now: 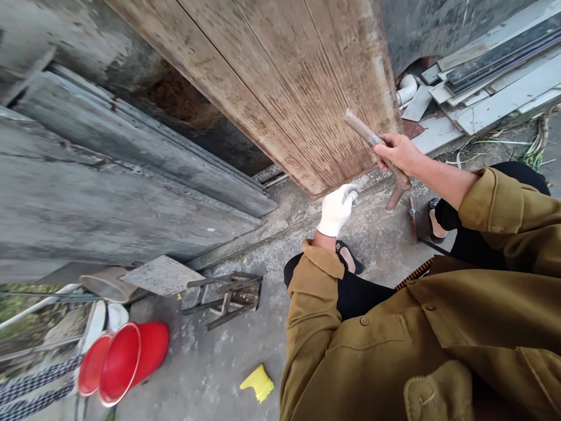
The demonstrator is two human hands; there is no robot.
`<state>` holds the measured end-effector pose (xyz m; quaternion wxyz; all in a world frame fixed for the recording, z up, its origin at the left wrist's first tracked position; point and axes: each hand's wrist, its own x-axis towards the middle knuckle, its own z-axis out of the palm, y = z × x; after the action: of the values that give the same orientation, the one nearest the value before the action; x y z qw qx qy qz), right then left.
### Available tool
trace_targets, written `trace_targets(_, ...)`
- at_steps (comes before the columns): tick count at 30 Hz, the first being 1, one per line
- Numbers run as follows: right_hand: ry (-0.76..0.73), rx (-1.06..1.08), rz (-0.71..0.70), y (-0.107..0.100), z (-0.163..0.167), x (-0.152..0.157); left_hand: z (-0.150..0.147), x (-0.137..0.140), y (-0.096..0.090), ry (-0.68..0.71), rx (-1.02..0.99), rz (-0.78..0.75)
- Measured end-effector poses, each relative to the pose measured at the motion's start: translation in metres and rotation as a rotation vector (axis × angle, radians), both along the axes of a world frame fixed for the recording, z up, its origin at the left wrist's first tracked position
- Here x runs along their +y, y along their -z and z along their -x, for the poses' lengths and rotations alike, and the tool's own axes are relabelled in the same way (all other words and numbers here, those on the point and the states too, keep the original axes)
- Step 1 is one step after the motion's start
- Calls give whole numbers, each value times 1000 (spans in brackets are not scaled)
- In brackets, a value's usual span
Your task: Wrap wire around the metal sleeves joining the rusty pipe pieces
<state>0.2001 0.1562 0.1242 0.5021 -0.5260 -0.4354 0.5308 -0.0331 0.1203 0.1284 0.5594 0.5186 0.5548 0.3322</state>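
My bare right hand (398, 153) is closed around a brown wooden stick (362, 126). Metal wire seems wound about the stick's middle, and its lower end bends or forks toward the ground. A white knitted glove covers my left hand (336, 209), whose fingers are curled beside the lower edge of a weathered wooden board panel (315, 93). Whether those fingers hold anything small is hidden. The panel leans upright against the wall, its foot on a concrete ledge. Near my right foot, a reddish-brown rod (412, 220) stands or lies on the ground.
Grey slabs (131, 181) lean on the left. A small wooden stool (228, 295) stands below them, with red buckets (146, 354) farther left. A yellow piece (258, 383) lies on the concrete. Stacked boards (495, 88) and a white pipe elbow (407, 89) are at upper right.
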Motion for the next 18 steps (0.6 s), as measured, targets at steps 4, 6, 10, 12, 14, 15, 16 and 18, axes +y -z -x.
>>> trace_targets(4,-84,-70,-47,1,3,-4,-6,-15,12,122,-278,400)
trace_targets(6,-137,-78,-55,0,6,-7,-12,-24,19,112,-367,523)
trace_targets(10,-192,7,-1,-4,6,-10,-23,-35,27,97,-418,577)
trace_targets(12,-159,66,19,-7,1,-8,-26,-35,27,84,-424,538)
trace_targets(14,-79,105,7,-11,-7,-3,-28,-32,26,55,-417,483)
trace_targets(15,-24,114,-4,-13,-12,0,-28,-30,25,45,-410,457)
trace_targets(16,40,120,-16,-15,-16,4,-29,-28,25,44,-398,438)
trace_targets(18,175,136,-30,-19,-25,11,-29,-26,25,69,-368,422)
